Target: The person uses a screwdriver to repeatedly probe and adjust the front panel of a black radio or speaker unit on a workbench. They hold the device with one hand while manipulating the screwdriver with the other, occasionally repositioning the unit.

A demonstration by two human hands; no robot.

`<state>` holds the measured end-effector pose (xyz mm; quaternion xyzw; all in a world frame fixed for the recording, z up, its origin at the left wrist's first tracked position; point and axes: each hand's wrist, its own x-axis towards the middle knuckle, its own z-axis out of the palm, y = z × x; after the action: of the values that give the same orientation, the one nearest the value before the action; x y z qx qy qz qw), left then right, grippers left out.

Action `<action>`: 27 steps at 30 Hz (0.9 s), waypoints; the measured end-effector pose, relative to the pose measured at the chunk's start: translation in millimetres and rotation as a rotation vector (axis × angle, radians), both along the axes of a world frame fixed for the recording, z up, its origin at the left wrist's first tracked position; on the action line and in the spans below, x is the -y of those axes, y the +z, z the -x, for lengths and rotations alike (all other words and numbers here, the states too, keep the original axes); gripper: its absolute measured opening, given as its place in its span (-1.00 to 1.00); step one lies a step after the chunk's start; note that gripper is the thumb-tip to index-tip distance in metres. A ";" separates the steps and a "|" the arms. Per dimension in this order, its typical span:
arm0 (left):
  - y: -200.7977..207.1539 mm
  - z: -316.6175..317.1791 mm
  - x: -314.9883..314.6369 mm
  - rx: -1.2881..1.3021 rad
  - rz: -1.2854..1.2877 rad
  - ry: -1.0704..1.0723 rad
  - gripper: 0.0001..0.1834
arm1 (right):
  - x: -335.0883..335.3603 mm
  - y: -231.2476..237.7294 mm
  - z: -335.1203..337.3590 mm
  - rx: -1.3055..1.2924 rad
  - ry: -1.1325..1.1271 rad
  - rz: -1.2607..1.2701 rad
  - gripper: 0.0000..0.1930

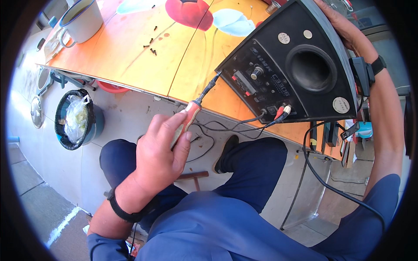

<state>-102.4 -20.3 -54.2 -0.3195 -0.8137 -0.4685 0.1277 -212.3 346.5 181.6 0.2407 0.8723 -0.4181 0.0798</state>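
Note:
A black speaker box (265,48) stands tilted at the table's right, its back panel with a knob, sockets and a round port facing me. My left hand (161,148) is closed round the red and cream handle of a screwdriver (190,114). The dark, wrapped-looking shaft points up and right, and its tip meets the panel's left corner. At the speaker's far right side, my right hand (339,24) grips the casing, its fingertips partly hidden. Red and white plugs (282,112) sit in the panel's lower sockets, with black cables hanging from them.
Several small black screws (152,51) lie on the flower-patterned orange table (126,56). A white enamel mug (82,22) stands at the far left. Below the table edge is a lined bin (96,126) with plastic bags. A black cable (322,185) loops across my right arm.

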 end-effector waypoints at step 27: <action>9.8 1.3 6.9 0.366 -0.056 -0.006 -0.63 | -4.9 -2.3 4.7 0.022 0.001 0.008 -0.46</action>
<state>-103.6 -27.2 -44.5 -0.2278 -0.8090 -0.5416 -0.0149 -217.0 351.5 179.3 0.2447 0.8698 -0.4188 0.0907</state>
